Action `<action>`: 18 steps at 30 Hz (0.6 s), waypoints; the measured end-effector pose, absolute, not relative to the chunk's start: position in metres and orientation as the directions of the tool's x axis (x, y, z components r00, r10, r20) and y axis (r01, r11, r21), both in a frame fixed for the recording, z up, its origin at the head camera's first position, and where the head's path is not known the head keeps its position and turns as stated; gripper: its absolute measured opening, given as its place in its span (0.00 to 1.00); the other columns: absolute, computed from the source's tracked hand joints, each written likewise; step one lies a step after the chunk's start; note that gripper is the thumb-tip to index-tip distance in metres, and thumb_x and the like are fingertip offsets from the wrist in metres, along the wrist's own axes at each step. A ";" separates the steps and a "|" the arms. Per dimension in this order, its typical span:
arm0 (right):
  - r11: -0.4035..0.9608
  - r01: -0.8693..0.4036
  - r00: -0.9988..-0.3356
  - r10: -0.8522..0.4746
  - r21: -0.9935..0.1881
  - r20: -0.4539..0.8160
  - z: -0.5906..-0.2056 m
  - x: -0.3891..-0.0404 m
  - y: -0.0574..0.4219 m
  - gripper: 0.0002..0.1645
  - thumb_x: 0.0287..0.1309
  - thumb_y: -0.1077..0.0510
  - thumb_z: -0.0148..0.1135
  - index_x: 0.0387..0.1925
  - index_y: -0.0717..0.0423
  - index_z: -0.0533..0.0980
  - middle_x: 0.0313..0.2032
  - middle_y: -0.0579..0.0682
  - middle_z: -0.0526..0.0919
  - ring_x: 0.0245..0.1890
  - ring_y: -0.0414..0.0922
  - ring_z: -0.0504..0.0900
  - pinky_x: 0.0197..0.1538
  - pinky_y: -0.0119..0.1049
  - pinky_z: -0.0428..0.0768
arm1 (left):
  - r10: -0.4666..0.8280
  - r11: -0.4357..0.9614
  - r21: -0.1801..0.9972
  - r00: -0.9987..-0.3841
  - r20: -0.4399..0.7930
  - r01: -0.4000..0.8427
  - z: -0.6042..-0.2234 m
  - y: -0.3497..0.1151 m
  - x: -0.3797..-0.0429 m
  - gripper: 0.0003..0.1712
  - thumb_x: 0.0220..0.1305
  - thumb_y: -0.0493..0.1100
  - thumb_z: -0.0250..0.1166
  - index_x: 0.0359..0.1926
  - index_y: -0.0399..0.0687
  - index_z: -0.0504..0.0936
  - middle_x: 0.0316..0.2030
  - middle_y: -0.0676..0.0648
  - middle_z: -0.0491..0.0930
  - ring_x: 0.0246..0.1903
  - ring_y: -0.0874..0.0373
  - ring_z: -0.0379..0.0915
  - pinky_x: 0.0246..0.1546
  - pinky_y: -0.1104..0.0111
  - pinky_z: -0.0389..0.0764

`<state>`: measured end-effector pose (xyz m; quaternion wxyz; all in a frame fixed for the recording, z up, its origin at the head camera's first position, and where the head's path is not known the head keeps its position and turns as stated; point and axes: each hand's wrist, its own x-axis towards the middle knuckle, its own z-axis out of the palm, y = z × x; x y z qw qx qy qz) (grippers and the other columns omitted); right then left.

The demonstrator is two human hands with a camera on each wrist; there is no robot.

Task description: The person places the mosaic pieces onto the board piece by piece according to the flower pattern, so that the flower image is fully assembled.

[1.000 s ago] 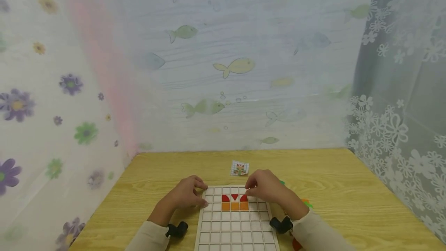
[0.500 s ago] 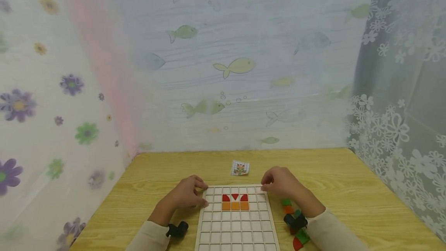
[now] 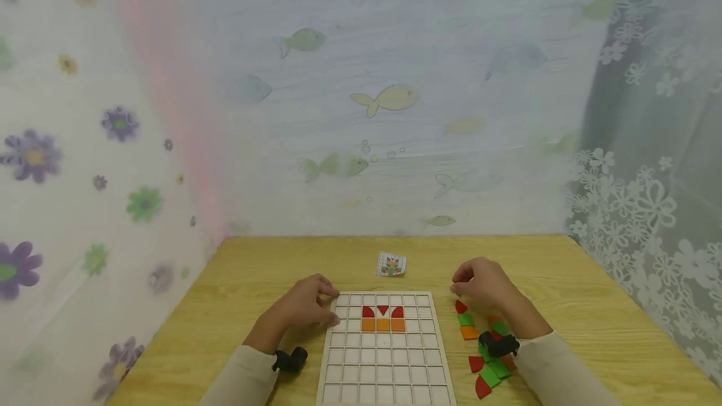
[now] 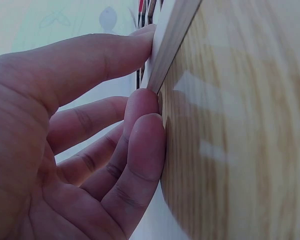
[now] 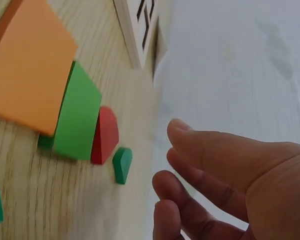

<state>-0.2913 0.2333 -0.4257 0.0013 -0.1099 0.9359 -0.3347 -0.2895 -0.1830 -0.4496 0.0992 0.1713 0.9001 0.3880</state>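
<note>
A pale wooden grid board point(image 3: 383, 357) lies on the table. In its upper cells a red triangle point(image 3: 383, 310) sits between two red curved-edged pieces, above a row of orange squares point(image 3: 383, 325). My left hand point(image 3: 304, 302) holds the board's upper left edge; the left wrist view has the thumb point(image 4: 125, 52) against the board and curled fingers point(image 4: 145, 145) beside its underside. To the right of the board, my right hand point(image 3: 484, 281) hovers over the table, fingers loosely bent with nothing between them. Close by its fingertips lies a small green piece point(image 5: 123, 165).
Right of the board lie scattered pieces, among them an orange piece point(image 3: 469, 333), a green piece point(image 3: 489, 376) and a red quarter circle point(image 3: 482, 387). A small pattern card point(image 3: 391, 264) lies behind the board. Printed curtains point(image 3: 389, 143) stand behind the table.
My right hand has moved from the board's upper cells past its upper right corner to above the loose pieces. The left hand stays at the board's edge. The head view has shifted slightly.
</note>
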 end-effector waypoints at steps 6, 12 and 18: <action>0.773 -0.155 -0.985 -0.172 -0.615 0.032 -0.424 -0.296 0.247 0.16 0.63 0.54 0.72 0.46 0.61 0.84 0.42 0.52 0.85 0.40 0.48 0.82 0.44 0.48 0.84 | 0.374 0.678 0.694 -0.927 -0.041 0.242 -0.445 -0.182 -0.292 0.33 0.51 0.45 0.84 0.59 0.44 0.86 0.60 0.47 0.76 0.44 0.56 0.80 0.41 0.62 0.85; 0.773 -0.106 -0.989 -0.146 -0.626 -0.012 -0.422 -0.300 0.249 0.25 0.62 0.53 0.73 0.54 0.65 0.81 0.45 0.58 0.85 0.42 0.52 0.83 0.47 0.50 0.85 | 0.349 0.678 0.703 -0.936 -0.051 0.214 -0.442 -0.184 -0.295 0.33 0.51 0.44 0.84 0.59 0.46 0.86 0.61 0.48 0.75 0.44 0.57 0.81 0.39 0.65 0.85; 0.780 -0.090 -0.989 -0.144 -0.619 -0.038 -0.427 -0.297 0.252 0.25 0.61 0.53 0.74 0.54 0.67 0.82 0.47 0.61 0.85 0.44 0.54 0.84 0.47 0.51 0.86 | 0.362 0.670 0.715 -0.929 -0.077 0.202 -0.448 -0.185 -0.293 0.34 0.51 0.44 0.84 0.60 0.44 0.85 0.63 0.45 0.73 0.41 0.57 0.81 0.34 0.65 0.86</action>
